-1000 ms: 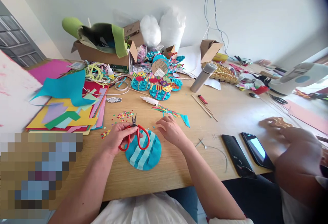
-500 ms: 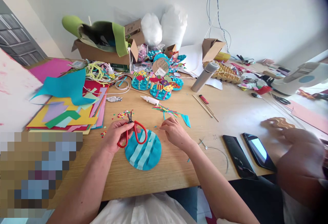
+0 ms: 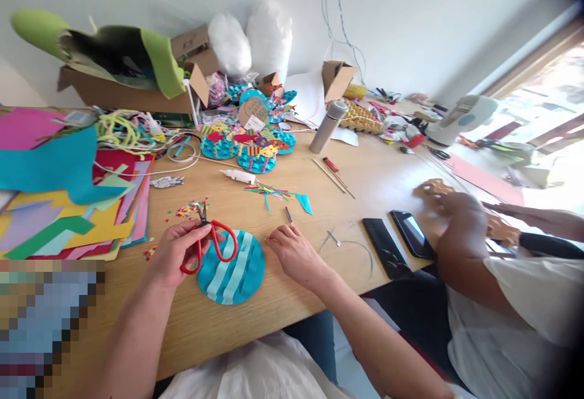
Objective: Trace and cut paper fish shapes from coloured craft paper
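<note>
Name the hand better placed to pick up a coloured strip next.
Right, most likely: the right hand is nearer the coloured strips, while the left hand holds the red-handled scissors. Whether the right fingers pinch anything is unclear.

Phone (image 3: 413, 233) lies flat; sewing machine (image 3: 464, 121), apparently, beyond.

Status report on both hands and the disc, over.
Left hand holding scissors, handle overlapping disc in view. Right hand beside disc, grip unclear. Paper strips beyond.

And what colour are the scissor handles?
The scissor handles are red; they show best in the head view, in the left hand.
</note>
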Tool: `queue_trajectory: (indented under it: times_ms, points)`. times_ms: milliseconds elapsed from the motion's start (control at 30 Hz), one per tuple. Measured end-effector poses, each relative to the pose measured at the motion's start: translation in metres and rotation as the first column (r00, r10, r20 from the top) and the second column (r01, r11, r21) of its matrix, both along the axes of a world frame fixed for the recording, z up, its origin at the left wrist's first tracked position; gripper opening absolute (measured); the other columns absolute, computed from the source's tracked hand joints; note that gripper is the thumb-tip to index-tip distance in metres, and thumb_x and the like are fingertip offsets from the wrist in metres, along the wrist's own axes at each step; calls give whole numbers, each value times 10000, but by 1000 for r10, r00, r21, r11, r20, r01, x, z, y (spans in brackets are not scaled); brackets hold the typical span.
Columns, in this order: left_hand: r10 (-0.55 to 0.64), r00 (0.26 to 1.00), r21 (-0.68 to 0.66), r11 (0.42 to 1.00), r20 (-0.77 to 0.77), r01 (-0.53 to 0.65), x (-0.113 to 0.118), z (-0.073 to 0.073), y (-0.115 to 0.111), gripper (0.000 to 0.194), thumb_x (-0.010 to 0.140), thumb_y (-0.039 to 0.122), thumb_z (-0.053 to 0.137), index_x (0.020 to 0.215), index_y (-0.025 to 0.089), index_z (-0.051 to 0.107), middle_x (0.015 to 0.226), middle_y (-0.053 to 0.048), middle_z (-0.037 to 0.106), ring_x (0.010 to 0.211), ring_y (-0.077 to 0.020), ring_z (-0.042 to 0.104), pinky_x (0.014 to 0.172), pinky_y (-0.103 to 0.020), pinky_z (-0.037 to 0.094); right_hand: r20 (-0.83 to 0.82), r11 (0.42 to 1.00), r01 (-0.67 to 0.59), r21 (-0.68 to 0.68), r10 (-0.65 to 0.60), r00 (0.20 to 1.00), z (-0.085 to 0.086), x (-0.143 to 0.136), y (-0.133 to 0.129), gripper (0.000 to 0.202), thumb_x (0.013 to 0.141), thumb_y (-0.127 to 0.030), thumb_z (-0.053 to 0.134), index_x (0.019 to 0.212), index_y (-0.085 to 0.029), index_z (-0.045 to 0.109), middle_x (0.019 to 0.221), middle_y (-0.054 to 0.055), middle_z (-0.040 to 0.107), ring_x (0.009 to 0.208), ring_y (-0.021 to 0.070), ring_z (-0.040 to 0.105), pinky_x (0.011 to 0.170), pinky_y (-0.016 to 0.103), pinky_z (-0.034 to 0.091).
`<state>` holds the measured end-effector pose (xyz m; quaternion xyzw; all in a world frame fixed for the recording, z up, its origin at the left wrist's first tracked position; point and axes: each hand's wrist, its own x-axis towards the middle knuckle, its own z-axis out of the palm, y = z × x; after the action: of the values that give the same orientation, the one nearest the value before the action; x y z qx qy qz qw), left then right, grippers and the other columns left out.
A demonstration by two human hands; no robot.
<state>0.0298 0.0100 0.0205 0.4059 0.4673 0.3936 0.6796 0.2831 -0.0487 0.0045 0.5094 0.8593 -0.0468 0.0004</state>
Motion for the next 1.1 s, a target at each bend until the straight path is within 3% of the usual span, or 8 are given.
queue_trajectory:
  times_ms: [167, 333, 433, 533, 633, 733, 933, 1100]
  points:
    - [1, 1000, -17, 1000, -11, -1, 3, 0, -1, 246, 630, 363, 773, 690, 135, 706, 519, -23, 615, 387, -56, 414, 323, -158, 190, -170, 973, 228, 41, -218, 961, 4, 34, -37, 255, 928, -95, 458, 967, -185, 693, 937, 80, 669, 951, 211, 525, 842, 325, 403]
    - [-25, 999, -19, 1000, -42, 24, 6, 2, -3, 275, 619, 392, 776, 660, 129, 707, 472, -11, 588, 336, -42, 364, 302, -163, 159, -179, 848, 516, 125, -492, 852, 8, 73, -41, 234, 934, -177, 508, 820, -200, 711, 804, 65, 691, 868, 218, 567, 806, 335, 412]
    - [-29, 998, -24, 999, -50, 28, 7, 3, -4, 280, 595, 391, 799, 648, 129, 712, 483, -15, 598, 375, -54, 426, 331, -156, 251, -141, 787, 602, 132, -586, 798, 6, 83, -40, 234, 911, -282, 579, 719, -192, 679, 765, 69, 683, 862, 241, 571, 814, 366, 400]
    - [-68, 995, -20, 998, -69, 66, 7, 0, -4, 293, 602, 403, 809, 669, 128, 731, 488, -14, 594, 423, -60, 455, 373, -149, 299, -154, 808, 565, 168, -544, 825, 2, 78, -41, 163, 920, -235, 550, 934, -194, 707, 941, 94, 692, 991, 268, 534, 854, 393, 374]
    - [-134, 987, -23, 991, -87, 132, 6, -4, -4, 303, 633, 418, 798, 686, 125, 743, 505, -18, 602, 431, -55, 434, 386, -147, 296, -200, 896, 413, 161, -380, 903, -2, 57, -42, 373, 914, -103, 474, 1221, -247, 629, 1186, 93, 634, 1123, 269, 464, 904, 402, 344]
    - [-149, 986, -37, 988, -68, 147, 7, -5, -5, 286, 630, 399, 810, 721, 135, 749, 610, -52, 676, 501, -75, 490, 457, -154, 368, -234, 963, 248, 101, -220, 947, -7, 28, -38, 455, 892, -50, 454, 1263, -269, 601, 1216, 72, 621, 1149, 254, 441, 945, 399, 319]
    - [-177, 978, -1, 984, -108, 178, 10, 0, -6, 277, 628, 421, 790, 656, 148, 747, 487, -12, 584, 452, -79, 441, 416, -173, 307, -203, 992, 122, 24, -115, 972, -11, 14, -41, 266, 896, -92, 495, 1063, -205, 668, 1053, 71, 671, 1118, 241, 465, 993, 394, 284]
    - [-202, 974, -11, 979, -105, 202, 11, 0, -7, 277, 624, 417, 794, 671, 149, 743, 535, -24, 636, 450, -77, 455, 434, -180, 317, -134, 965, 257, 56, -247, 960, -3, 45, -53, 190, 894, -132, 547, 753, -196, 657, 810, 55, 655, 941, 222, 509, 905, 392, 317]
